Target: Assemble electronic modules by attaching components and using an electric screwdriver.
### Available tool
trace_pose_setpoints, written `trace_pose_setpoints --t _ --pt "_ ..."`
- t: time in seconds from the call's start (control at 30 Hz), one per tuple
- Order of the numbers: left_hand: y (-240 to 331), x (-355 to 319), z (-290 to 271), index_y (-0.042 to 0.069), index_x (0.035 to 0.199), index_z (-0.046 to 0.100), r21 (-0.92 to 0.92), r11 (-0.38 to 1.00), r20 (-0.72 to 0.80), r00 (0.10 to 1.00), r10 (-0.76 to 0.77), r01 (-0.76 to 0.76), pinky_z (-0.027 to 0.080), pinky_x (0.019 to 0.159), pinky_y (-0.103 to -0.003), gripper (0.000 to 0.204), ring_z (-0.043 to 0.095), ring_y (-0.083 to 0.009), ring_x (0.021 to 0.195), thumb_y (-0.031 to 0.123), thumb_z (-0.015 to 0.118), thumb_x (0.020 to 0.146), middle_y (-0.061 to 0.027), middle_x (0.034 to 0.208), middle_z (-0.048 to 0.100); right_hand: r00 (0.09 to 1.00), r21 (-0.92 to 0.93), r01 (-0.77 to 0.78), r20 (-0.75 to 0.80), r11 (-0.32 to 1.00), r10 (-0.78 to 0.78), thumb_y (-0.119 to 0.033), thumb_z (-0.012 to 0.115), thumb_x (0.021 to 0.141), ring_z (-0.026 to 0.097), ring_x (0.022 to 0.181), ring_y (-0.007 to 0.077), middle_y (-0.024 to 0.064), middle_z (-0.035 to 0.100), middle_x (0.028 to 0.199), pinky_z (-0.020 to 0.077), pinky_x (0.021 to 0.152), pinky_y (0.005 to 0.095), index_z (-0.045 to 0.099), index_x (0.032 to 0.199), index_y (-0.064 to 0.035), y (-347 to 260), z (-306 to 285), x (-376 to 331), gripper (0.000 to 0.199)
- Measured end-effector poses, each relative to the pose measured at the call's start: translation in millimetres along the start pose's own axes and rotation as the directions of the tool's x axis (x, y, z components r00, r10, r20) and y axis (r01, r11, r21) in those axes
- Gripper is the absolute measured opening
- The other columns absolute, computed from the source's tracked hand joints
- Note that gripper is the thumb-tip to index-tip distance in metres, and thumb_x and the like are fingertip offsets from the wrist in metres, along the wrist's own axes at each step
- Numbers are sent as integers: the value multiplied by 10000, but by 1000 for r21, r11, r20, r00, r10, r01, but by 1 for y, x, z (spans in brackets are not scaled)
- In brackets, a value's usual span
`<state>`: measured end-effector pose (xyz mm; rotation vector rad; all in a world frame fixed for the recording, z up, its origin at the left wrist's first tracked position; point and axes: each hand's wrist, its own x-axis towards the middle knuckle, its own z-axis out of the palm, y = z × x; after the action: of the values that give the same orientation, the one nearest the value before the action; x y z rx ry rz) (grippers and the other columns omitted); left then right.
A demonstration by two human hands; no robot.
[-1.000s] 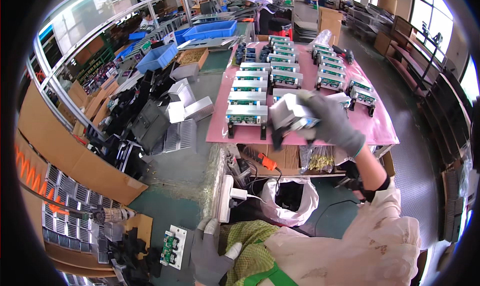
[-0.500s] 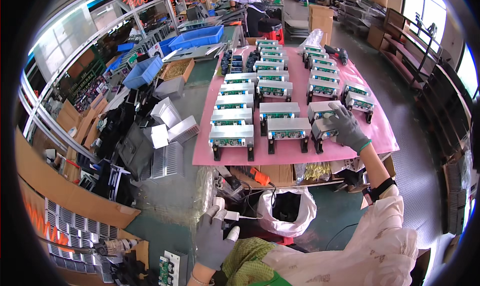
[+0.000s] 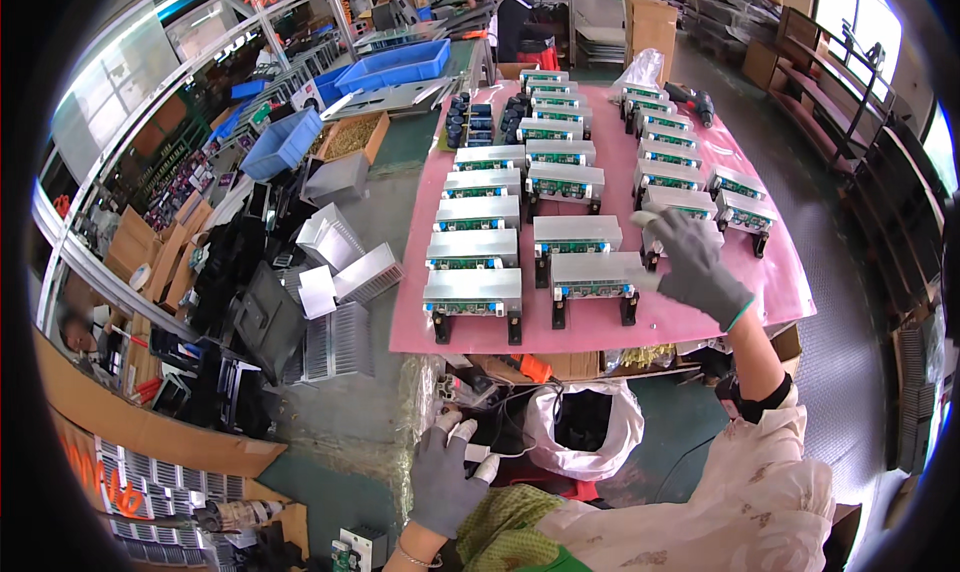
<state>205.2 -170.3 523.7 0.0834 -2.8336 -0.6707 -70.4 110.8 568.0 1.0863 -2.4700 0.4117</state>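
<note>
Rows of silver heatsink units with green circuit boards and black legs (image 3: 595,272) stand on the pink-covered table. My right hand (image 3: 700,272), in a grey glove with pale fingertips, reaches over the near right rows, thumb and fingers apart. It partly covers a heatsink unit (image 3: 708,234); whether it touches the unit is not clear. My left hand (image 3: 447,487), also gloved, is low in front of the table, fingers apart, beside a small white box with a cable (image 3: 477,453). I cannot tell whether it touches that box.
Dark blue cylindrical parts (image 3: 470,122) and a power drill (image 3: 693,102) lie on the pink sheet (image 3: 680,322). A white bag (image 3: 630,442) stands below the table edge. Left are loose heatsinks (image 3: 335,342) and blue bins (image 3: 283,142). Another person (image 3: 495,2) stands far back.
My right hand has come off the two near right heatsink units, its fingers opening. Those units now stand farther back, closer to their row. My left hand stays low; the view has shifted slightly.
</note>
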Motion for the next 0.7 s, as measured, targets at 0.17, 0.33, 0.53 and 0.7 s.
trace_pose_setpoints --t 0.17,0.33,0.53,0.7 --pt "-8 10 -3 25 1161 524 83 997 -75 997 6 0 394 914 -476 546 468 -384 1083 230 714 692 -187 1222 466 973 -110 72 226 991 -46 -266 767 595 369 1206 309 91 425 1253 393 909 449 461 1254 -130 -40 48 19 739" --pt "-20 20 -6 32 1205 499 197 979 -145 989 -14 42 363 907 -515 584 442 -396 1037 268 681 702 -198 1273 413 982 -155 82 182 985 -53 -203 737 607 371 1202 267 85 431 1246 405 884 417 507 1222 -148 -16 77 39 658" --pt "-30 33 -3 40 1263 463 194 978 -108 992 -59 79 330 973 -526 639 386 -428 1164 259 675 702 -202 1297 390 970 -244 112 236 963 -53 -207 755 600 398 1196 291 101 375 1301 408 883 440 453 1268 -119 -17 63 63 737" --pt "-33 66 11 81 1322 403 273 962 -191 978 80 -26 335 955 -557 720 365 -431 1198 283 696 697 -201 1320 363 981 221 147 91 964 -170 -302 627 787 512 1084 374 185 493 1168 415 884 509 404 1257 -81 -21 66 146 566"
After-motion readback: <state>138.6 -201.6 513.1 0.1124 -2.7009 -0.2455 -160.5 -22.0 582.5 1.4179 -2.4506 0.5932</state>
